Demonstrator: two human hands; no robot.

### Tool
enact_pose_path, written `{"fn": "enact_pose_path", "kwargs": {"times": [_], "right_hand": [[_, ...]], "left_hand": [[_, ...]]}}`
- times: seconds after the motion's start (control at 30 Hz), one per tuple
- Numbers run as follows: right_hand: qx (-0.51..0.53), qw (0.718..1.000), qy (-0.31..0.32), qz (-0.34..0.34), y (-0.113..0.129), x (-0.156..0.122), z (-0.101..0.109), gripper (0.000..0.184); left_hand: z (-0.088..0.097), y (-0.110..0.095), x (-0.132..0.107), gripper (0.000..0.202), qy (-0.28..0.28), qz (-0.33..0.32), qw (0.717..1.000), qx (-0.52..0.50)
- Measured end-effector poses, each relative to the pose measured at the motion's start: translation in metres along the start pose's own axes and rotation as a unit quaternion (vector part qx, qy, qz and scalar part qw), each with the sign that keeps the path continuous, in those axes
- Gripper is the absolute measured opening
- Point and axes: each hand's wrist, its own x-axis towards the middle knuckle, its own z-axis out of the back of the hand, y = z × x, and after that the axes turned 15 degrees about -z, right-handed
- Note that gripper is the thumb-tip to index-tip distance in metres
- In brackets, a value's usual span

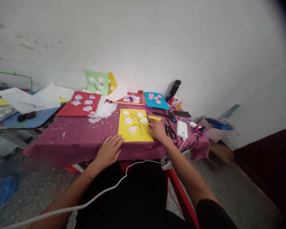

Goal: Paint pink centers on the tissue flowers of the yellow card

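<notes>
A yellow sheet of paper (145,135) lies near the front edge of the cloth-covered table. Several white tissue-like flowers (132,129) are on it, joined by drawn dark stems and leaves. My left hand (111,148) rests flat, fingers stretched out, with the fingertips touching the sheet's lower left corner. At the right edge of the sheet, my right hand (156,128) has its fingers closed on a slim dark pen (148,119), mostly hidden by the hand. Just beyond that hand lies a yellow tool (154,118), perhaps a cutter. Black scissors (170,129) lie to its right.
A red sheet (64,109), white tissue (106,109), a green sheet (88,78) and a blue sheet (150,103) lie farther back. At right are a black marker (160,114), a phone (182,114) and a white power bank (181,129). A white cable (105,190) crosses my lap.
</notes>
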Motion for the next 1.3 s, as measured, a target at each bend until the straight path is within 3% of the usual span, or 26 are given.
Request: {"fn": "enact_pose_path", "kwargs": {"times": [0.2,0.5,0.83,0.97,1.13,1.3], "right_hand": [[-0.035,0.999,0.013,-0.025,0.013,0.003,-0.001,0.033],[-0.06,0.996,0.03,-0.059,0.013,0.006,-0.001,0.038],[-0.048,0.996,0.051,-0.054,0.015,-0.001,0.018,0.04],[-0.063,0.995,0.07,-0.035,0.023,0.0,0.018,0.039],[-0.097,0.989,0.084,-0.075,0.029,0.006,0.016,0.043],[-0.107,0.988,0.085,-0.07,0.027,0.008,0.016,0.043]], "left_hand": [[0.001,-0.001,0.0,0.054,0.01,-0.002,1.0,0.015],[0.0,0.0,0.0,0.055,0.001,0.001,1.0,0.003],[0.007,-0.004,0.003,0.054,0.015,0.014,1.0,-0.002],[0.006,-0.004,0.003,0.054,0.015,0.012,1.0,0.0],[0.008,-0.005,0.004,0.052,0.018,0.011,1.0,0.005],[0.009,-0.006,0.004,0.053,0.018,0.016,1.0,0.0]]}}
